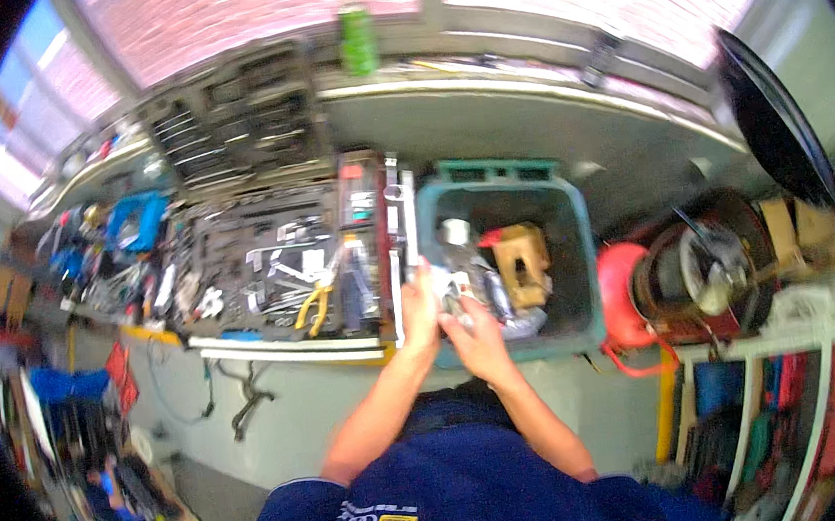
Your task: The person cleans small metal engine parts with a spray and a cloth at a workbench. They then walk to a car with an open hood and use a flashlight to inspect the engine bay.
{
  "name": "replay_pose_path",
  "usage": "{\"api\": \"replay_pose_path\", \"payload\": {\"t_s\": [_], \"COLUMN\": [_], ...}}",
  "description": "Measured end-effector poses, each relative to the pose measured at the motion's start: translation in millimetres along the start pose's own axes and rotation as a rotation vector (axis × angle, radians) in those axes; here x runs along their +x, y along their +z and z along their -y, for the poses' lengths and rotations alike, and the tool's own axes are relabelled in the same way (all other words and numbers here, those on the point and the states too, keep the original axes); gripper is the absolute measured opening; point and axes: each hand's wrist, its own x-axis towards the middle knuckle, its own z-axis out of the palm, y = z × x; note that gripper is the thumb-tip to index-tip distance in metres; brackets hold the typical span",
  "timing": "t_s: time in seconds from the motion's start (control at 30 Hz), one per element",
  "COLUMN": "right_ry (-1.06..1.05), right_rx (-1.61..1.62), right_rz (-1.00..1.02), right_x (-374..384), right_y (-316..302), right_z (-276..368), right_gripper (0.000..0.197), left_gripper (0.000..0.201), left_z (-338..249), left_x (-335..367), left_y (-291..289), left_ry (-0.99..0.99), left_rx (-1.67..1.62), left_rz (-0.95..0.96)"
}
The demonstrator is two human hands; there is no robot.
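Both hands meet at the near-left corner of a teal plastic bin, over its front rim. Left hand is curled around a small metallic part, fingers wrapped tight; the part sits between the two hands, too blurred to name more exactly. Right hand touches the same part from the right and below, fingers bent in on it, though how firm its hold is cannot be told. Just beyond the hands, inside the bin: a shiny metal cylinder, a tan blocky piece with a red bit on its left, and grey metal scrap under them. Directly left of the left hand stands a long silver bar along the edge of an open black tool case; yellow-handled pliers lie in that case, near the left wrist. Farther left, a blue power tool in a cluttered heap. Right of the right hand, past the bin wall, a red funnel-like container, then a round drum of coiled cable. Far behind the hands, on the window ledge, a green can. Dark blue sleeves and shirt below the hands.
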Motion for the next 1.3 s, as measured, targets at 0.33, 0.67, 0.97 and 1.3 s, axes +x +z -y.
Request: {"api": "replay_pose_path", "payload": {"t_s": [0.33,0.67,0.97,1.3], "right_ry": [0.178,0.033,-0.188,0.503], "right_rx": [0.401,0.051,-0.263,0.419], "right_rz": [0.387,0.766,0.822,1.409], "right_x": [10.3,-1.3,-48.1,-25.4], "right_y": [51.4,163.5,310.8,411.8], "right_z": [0.8,0.6,90.0,138.0], "right_gripper": [0.041,0.035,0.054,0.027], "left_gripper": [0.085,0.05,0.044,0.043], "left_z": [25.2,-12.9,-45.8,-103.5], "left_x": [-12.7,-79.3,-84.2,-96.6], "left_y": [-72.7,-202.5,-368.0,-500.0], "left_ry": [0.079,0.295,0.252,0.243], "left_rx": [-0.371,-0.353,-0.537,-0.786], "left_rz": [0.113,-0.129,-0.137,0.189]}}
